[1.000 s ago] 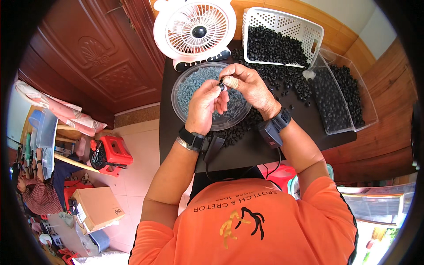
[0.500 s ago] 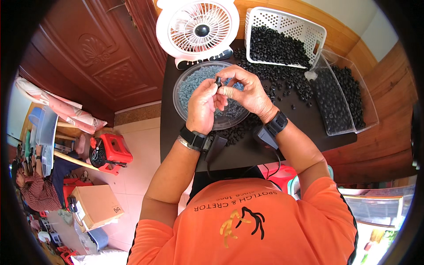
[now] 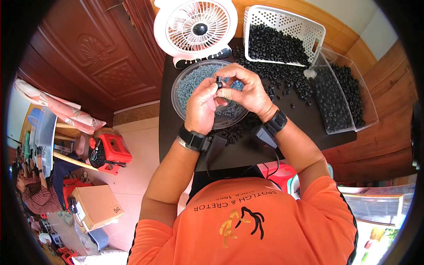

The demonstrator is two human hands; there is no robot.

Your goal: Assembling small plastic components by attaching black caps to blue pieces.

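Observation:
Above a round clear tub (image 3: 178, 109) of small bluish-grey pieces, my two hands meet at a small black knob-shaped part (image 3: 219, 83) with a narrow neck on top. My left hand (image 3: 200, 108) pinches it between thumb and fingers, palm turned up. From the other side, my right hand (image 3: 247, 92) has its index fingertip near the neck and its thumb against the wider lower end. The fingers cover some of the part, so its full shape is hidden.
Loose black parts (image 3: 289, 81) lie across the dark table (image 3: 176, 143). Behind stand a white fan (image 3: 198, 28) and a white perforated basket (image 3: 304, 31) of black parts. At the right is a clear bin (image 3: 338, 104). To the left are a red stool (image 3: 117, 150), a cardboard box (image 3: 97, 205) and another person (image 3: 42, 194).
Both hands stay over the tub with the black part between them. The fingers have shifted slightly, and more of the part's rounded lower end shows now.

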